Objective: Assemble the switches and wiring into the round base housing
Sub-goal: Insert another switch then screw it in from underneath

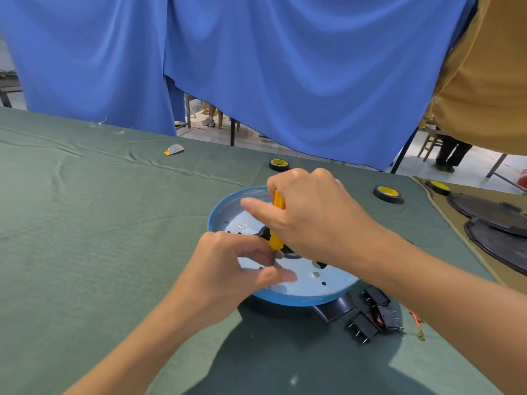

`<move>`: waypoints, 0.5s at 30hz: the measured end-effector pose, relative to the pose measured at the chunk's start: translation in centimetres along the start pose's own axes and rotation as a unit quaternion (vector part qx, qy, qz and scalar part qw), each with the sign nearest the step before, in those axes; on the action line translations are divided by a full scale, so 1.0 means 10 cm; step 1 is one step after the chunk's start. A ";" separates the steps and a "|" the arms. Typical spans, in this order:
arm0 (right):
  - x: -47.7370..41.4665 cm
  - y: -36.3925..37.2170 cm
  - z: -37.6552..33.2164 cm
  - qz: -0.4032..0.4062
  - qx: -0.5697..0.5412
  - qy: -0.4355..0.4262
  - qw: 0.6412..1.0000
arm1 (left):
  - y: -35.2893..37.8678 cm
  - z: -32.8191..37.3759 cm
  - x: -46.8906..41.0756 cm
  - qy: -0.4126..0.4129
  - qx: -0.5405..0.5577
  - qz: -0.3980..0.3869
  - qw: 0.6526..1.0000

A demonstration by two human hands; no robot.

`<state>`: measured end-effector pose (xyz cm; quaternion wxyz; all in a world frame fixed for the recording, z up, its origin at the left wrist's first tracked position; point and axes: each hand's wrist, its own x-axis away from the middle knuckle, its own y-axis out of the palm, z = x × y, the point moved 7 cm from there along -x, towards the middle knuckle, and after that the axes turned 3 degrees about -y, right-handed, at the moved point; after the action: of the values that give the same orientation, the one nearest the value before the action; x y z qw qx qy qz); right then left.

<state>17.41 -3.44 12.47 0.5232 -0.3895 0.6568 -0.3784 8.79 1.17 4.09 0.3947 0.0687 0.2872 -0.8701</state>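
**Round base housing** [309,283]: blue rim, silvery perforated plate inside. Sits on desk [114,229], directly under both hands. Black fitting at plate centre, mostly hidden beneath R palm.

**Screwdriver** [276,223]: yellow handle, near upright over plate centre.
- Right hand [313,218] wrapped round top of handle, fingers curled, thumb stuck out to its left.
- Left hand [236,269] just on near side of R hand. Thumb + forefinger pinch the dark shaft close to the tip; other fingers loose over plate.
- Screw under tip? Can't tell, covered.

**Step in hand (my reading):** driving a fastener into the central fitting. To do it well:
- Keep driver square to plate.
- L fingers guide the tip only until it bites, then clear off.
- Press down w/ R hand while turning, so bit doesn't slip out & scar plate.
- Housing lies unclamped on cloth, so L hand is best moved to brace the rim once tip is seated.

**Outward:**
- Switches [362,327]: several, black w/ metal pins, loose on desk under R forearm, near a black handle-like part [336,307] poking out below rim. None visibly fitted, so task looks early.
- Tape roll [279,165] just beyond R knuckles; second tape roll [388,193] right of R wrist.
- Dark round lids [484,209] further right.
- Blue curtain [285,67] behind all.
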 end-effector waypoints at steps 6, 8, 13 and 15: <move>0.08 -0.13 -0.16 -0.178 0.004 -0.104 0.979 | 0.00 0.00 -0.01 0.037 -0.015 0.051 0.998; 0.09 -0.15 -0.16 -0.196 0.028 -0.109 0.974 | 0.01 -0.01 0.01 0.043 0.000 0.029 0.999; 0.01 -0.12 -0.14 -0.111 0.084 -0.058 0.989 | 0.04 0.05 0.06 0.095 -0.031 0.031 0.994; 0.00 -0.12 -0.15 -0.086 0.097 -0.041 0.991 | 0.01 0.04 0.09 0.091 -0.029 0.076 0.993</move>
<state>16.11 -3.84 13.80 0.5499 -0.4075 0.5593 -0.4677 8.28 0.29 4.10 0.4333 0.1578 0.3410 -0.8192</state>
